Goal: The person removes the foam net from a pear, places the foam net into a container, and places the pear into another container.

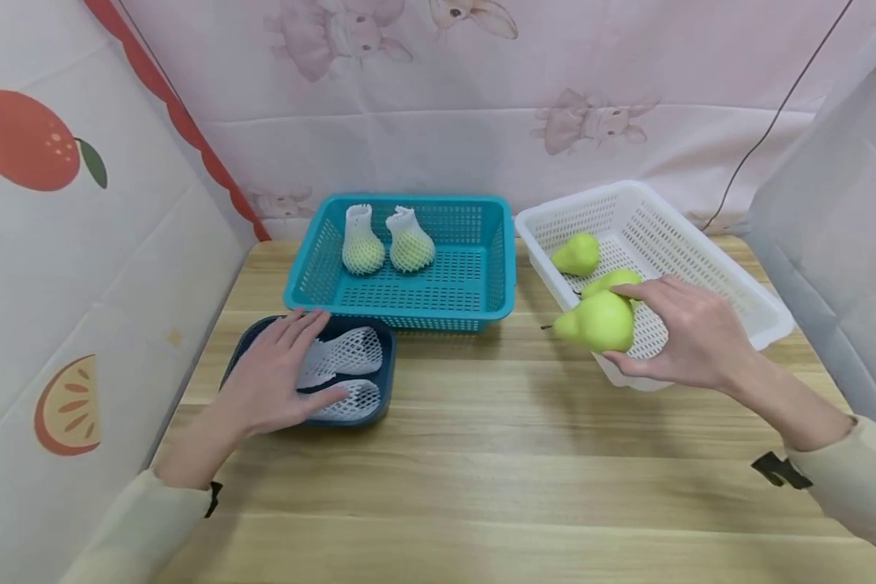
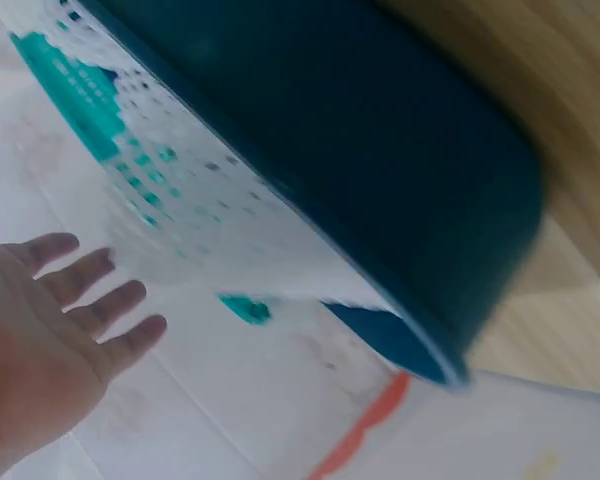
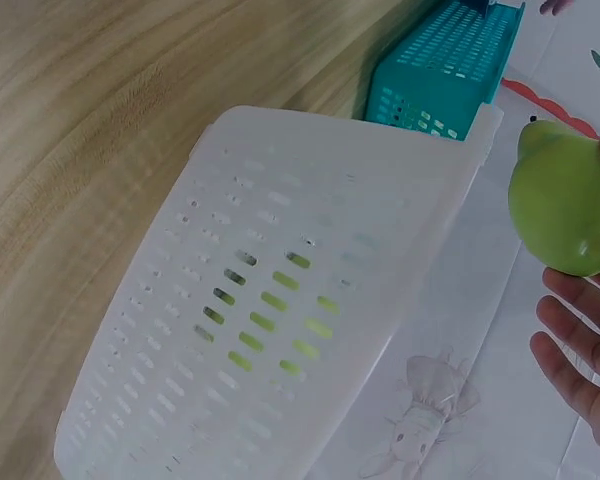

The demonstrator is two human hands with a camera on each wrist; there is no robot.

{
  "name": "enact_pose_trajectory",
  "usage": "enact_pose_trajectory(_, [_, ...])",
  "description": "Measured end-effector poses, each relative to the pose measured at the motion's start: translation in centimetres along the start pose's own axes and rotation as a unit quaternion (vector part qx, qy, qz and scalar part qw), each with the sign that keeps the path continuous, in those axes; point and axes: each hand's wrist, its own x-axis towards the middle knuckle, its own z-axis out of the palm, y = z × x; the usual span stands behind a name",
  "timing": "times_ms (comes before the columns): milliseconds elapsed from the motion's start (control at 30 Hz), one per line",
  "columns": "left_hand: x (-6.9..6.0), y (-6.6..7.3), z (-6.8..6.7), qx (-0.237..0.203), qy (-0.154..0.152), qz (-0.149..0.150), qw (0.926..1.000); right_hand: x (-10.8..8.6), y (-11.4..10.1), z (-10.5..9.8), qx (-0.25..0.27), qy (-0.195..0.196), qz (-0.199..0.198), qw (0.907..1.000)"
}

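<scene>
The pear point(image 1: 602, 322) is pinched between the right hand's point(image 1: 689, 332) thumb and fingers, over the white basket's point(image 1: 770, 326) left rim; two other pears point(image 1: 580, 254) lie inside. A light, steady grip and good clearance over the rim should prevent bruising. The left hand point(image 1: 273, 377), fingers spread, is over the nets point(image 1: 358, 350) in the near-left bin point(image 1: 389, 357); contact is unclear. The teal basket point(image 1: 509, 251) sits beyond.

The head camera looks forward and down from above the near side of the tabletop point(image 1: 482, 487), taking in its far edge. The left wrist camera looks, tilted, at the navy bin point(image 2: 410, 160) from close by. The right wrist camera, also tilted, closely faces the white basket's point(image 3: 290, 210) outer wall. Head and right wrist views share the teal basket point(image 3: 430, 85).
</scene>
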Motion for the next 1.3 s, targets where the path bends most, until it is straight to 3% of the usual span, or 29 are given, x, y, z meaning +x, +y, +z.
enact_pose_trajectory(233, [1.0,2.4,0.4,0.022,-0.003,0.025,0.9994,0.0,1.0,-0.2,0.006,0.001,0.008,1.0000])
enact_pose_trajectory(400, [1.2,3.8,0.7,0.022,-0.006,0.026,0.9994,0.1,1.7,-0.8,0.004,-0.013,0.011,0.9998])
enact_pose_trajectory(833, [1.8,5.6,1.4,0.023,-0.018,0.045,0.9985,0.3,4.7,-3.3,-0.021,-0.077,0.068,0.9944])
enact_pose_trajectory(1033, [1.9,5.9,1.6,0.029,-0.027,0.046,0.9982,0.1,6.4,-3.8,-0.029,-0.134,0.116,0.9838])
enact_pose_trajectory(1300, [1.8,5.9,1.7,0.025,-0.023,0.047,0.9983,-0.6,8.1,-3.7,-0.038,-0.212,0.172,0.9613])
